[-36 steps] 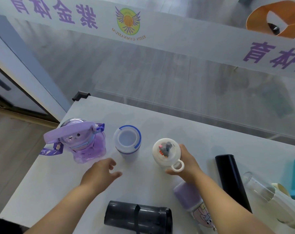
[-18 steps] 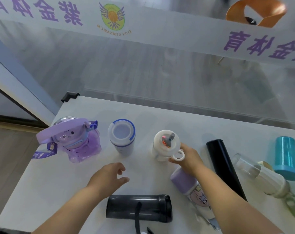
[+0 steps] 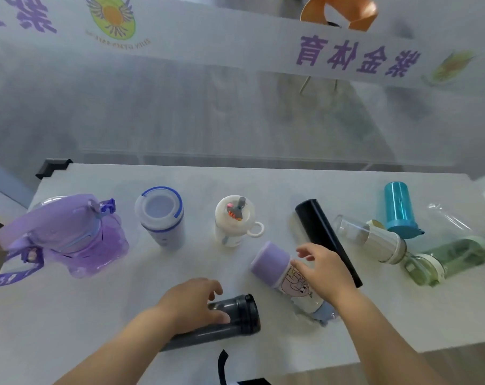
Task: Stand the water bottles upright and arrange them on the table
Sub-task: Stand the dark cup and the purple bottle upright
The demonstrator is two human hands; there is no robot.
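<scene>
The right hand (image 3: 323,269) has let go of the white loop-handle bottle (image 3: 234,220), which now stands upright by itself in the back row toward the table's (image 3: 69,315) far edge. That hand has dropped back onto the lying purple-cap cartoon bottle (image 3: 284,276), fingers spread and only loosely curled over its body; contact looks light, not a full grasp yet. The left hand (image 3: 194,300) has moved from open table onto the dark grey bottle (image 3: 224,315) lying near the near edge, fingers wrapped partly around it close to its lid end. It looks like a grip forming; can't tell if it is firm.

Upright so far: the purple strap bottle (image 3: 66,234) near the far-left corner, the blue-rimmed bottle (image 3: 160,215) beside it, then the white one, evenly spaced in a row. The teal bottle (image 3: 399,209) stands cap-down toward the far-right corner.

Lying down: the black tube bottle (image 3: 327,243), just right of the right hand, the clear steel-banded bottle (image 3: 369,237) and the green-tinted bottle (image 3: 452,259) near the right edge.

Judgement: third bottle placed, and both hands are starting on the next two at once. Probably the row continues rightward of the white bottle. About half the work remains. Risk: the round grey bottle is close to the near edge.
</scene>
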